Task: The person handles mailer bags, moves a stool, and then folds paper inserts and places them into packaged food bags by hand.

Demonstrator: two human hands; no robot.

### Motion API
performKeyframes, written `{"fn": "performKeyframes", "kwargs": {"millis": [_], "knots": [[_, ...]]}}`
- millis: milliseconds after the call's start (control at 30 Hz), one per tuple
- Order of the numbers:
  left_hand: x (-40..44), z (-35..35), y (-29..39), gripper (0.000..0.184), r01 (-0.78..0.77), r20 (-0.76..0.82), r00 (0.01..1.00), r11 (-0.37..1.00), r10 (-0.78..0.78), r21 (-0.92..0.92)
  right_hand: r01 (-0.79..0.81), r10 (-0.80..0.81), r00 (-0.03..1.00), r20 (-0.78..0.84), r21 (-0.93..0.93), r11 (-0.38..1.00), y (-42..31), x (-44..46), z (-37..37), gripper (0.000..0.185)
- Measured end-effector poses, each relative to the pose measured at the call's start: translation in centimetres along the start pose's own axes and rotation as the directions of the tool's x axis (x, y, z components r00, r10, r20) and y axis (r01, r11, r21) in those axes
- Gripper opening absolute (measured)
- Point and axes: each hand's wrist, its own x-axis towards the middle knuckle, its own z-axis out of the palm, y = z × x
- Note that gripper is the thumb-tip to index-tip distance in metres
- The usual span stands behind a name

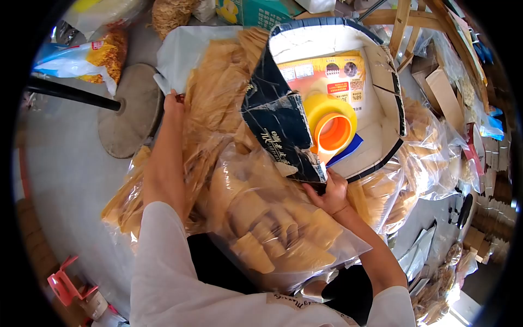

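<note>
My left hand (174, 107) is closed at the edge of a clear plastic bag (218, 76) filled with long, brownish-yellow dried sheets. A whitish fold of plastic sticks out past its fingers. My right hand (330, 193) grips the lower edge of a dark, worn cardboard box (280, 128), its thumb apart and some fingers hidden. Inside the open, tilted box lie a yellow ring-shaped roll (311, 109), an orange cup-like piece (333, 133), something blue (348, 150) and a printed card (346, 68). Another clear bag (283, 223) of curled yellowish pieces rests by my lap.
A round stone-like base (128, 111) with a black pole (71, 94) stands at left. More filled bags (422, 163) lie to the right, below a wooden frame (400, 27). A snack-type bag (98, 57) sits at upper left, a pink stool (68, 280) at lower left.
</note>
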Motion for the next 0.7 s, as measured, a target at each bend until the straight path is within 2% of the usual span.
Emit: {"fn": "performKeyframes", "kwargs": {"millis": [33, 100, 167, 200, 267, 300, 367, 400, 433, 500, 533, 600, 633, 700], "knots": [[0.1, -0.1, 0.1, 0.004, -0.011, 0.003, 1.0, 1.0, 0.011, -0.008, 0.013, -0.013, 1.0, -0.005, 0.002, 1.0, 0.1, 0.0, -0.1, 0.044], [-0.1, -0.3, 0.5, 0.004, 0.059, 0.203, 0.978, 0.998, -0.056, -0.008, 0.015, -0.016, 0.999, -0.046, -0.011, 1.0, 0.0, -0.1, 0.2, 0.042], [-6.2, 2.7, 0.4, 0.008, 0.03, 0.235, 0.97, 0.994, -0.055, 0.107, 0.014, -0.014, 0.999, -0.051, 0.009, 1.0, -0.4, 0.0, 0.0, 0.042], [-8.7, 3.9, 0.4, 0.008, 0.02, 0.228, 0.973, 0.995, -0.043, 0.099, 0.018, -0.018, 0.999, -0.046, 0.005, 1.0, -0.4, -0.1, 0.0, 0.043], [-12.7, 5.8, 0.9, 0.01, -0.052, 0.067, 0.997, 0.983, 0.041, 0.174, 0.032, -0.032, 0.998, -0.059, -0.001, 0.999, -0.1, -0.2, 0.1, 0.043], [-14.2, 6.0, 1.8, 0.01, -0.067, 0.076, 0.996, 0.984, 0.054, 0.167, 0.028, -0.029, 0.998, -0.055, -0.022, 0.999, 0.0, -0.4, 0.2, 0.044], [-17.2, 6.0, 3.0, 0.01, -0.26, -0.008, 0.962, 0.931, 0.271, 0.255, 0.025, -0.028, 0.998, -0.063, -0.045, 0.999, 0.1, -0.3, 0.1, 0.045], [-18.7, 5.7, 4.2, 0.009, -0.328, 0.019, 0.942, 0.911, 0.334, 0.25, 0.034, -0.036, 0.997, -0.064, -0.028, 0.999, 0.0, -0.3, -0.1, 0.046], [-19.4, 5.3, 5.2, 0.009, -0.335, 0.027, 0.94, 0.908, 0.34, 0.253, 0.041, -0.041, 0.997, -0.063, -0.007, 0.999, -0.1, -0.4, -0.1, 0.047], [-20.9, 4.0, 7.7, 0.011, -0.56, 0.154, 0.829, 0.794, 0.538, 0.237, 0.022, -0.022, 0.998, -0.063, 0.001, 1.0, 0.2, -0.8, 0.1, 0.048], [-21.8, 3.4, 9.2, 0.011, -0.57, 0.156, 0.822, 0.786, 0.548, 0.239, 0.006, -0.006, 0.998, -0.058, 0.003, 1.0, 0.3, -0.8, 0.2, 0.049], [-24.2, 1.9, 12.3, 0.016, -0.738, 0.272, 0.672, 0.654, 0.689, 0.168, 0.003, -0.002, 0.998, -0.058, 0.017, 1.0, 0.1, -0.9, -0.2, 0.049], [-25.8, 1.2, 14.2, 0.016, -0.748, 0.267, 0.662, 0.642, 0.7, 0.171, -0.002, 0.004, 0.998, -0.055, 0.024, 1.0, 0.0, -0.9, -0.2, 0.05], [-29.5, -0.3, 18.1, 0.019, -0.736, 0.425, 0.595, 0.674, 0.682, -0.052, -0.003, 0.004, 0.999, -0.05, 0.019, 1.0, 0.3, -1.2, 0.0, 0.051]]}}
